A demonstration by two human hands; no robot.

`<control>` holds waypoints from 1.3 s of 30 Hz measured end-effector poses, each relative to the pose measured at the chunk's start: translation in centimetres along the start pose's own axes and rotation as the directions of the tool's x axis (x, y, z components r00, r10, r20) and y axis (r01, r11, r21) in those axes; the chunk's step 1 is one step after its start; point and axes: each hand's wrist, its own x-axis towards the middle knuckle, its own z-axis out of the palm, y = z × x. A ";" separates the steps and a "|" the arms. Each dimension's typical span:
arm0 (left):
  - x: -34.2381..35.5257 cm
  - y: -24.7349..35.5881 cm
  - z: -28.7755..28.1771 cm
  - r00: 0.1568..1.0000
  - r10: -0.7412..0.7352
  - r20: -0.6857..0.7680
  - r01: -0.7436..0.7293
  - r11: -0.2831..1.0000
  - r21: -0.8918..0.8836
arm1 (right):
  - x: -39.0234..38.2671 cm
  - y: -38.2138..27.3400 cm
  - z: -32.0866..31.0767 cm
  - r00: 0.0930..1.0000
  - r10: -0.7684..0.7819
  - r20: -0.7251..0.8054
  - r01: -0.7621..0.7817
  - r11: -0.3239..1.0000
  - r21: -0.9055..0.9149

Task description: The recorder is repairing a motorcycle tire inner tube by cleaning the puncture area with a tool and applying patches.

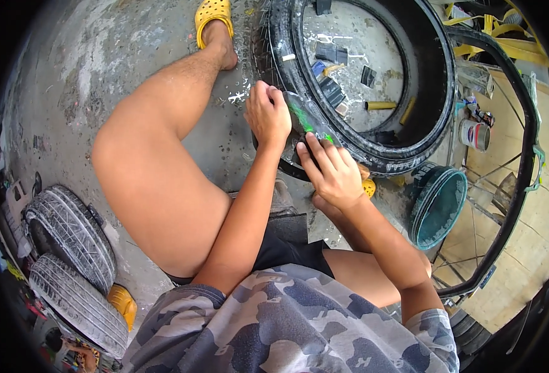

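A large black tyre [439, 74] lies on its side ahead of me. At its near left edge is a smooth black rubber piece [298, 132] with bright green smears [300, 115]; I cannot tell whether it is part of the tyre or an inner tube. My left hand [268, 116] is closed over the far left edge of this rubber, fingers curled. My right hand [333, 169] rests on its near right side, fingers stretched out over the surface by a green patch. The right palm hides part of the rubber.
Inside the tyre's ring lie dark patch pieces [331, 53] and a yellowish tube [380, 105]. To the right stand a teal bucket [439, 208], a white tub [474, 135] and a black-rimmed frame [526, 130]. Two dusty tyres [78, 304] and a yellow clog [122, 306] are at lower left.
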 end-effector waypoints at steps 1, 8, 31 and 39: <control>0.0 -0.1 -0.2 1.000 0.018 -0.014 -0.017 1.000 0.012 | -0.9 0.1 -0.2 1.000 0.020 -0.010 -0.020 0.999 0.041; 0.0 0.2 0.6 0.995 0.087 -0.043 -0.089 0.995 -0.049 | -4.0 2.3 0.0 0.996 0.084 -0.016 -0.077 0.963 0.260; -0.4 0.4 0.3 0.994 0.077 -0.072 -0.083 0.993 -0.085 | -1.2 1.8 2.1 0.758 0.639 -0.127 -0.461 0.664 0.589; -0.2 0.6 0.3 0.996 0.048 -0.070 -0.052 0.997 -0.062 | -5.2 0.5 1.6 0.702 0.707 -0.081 -0.518 0.586 0.623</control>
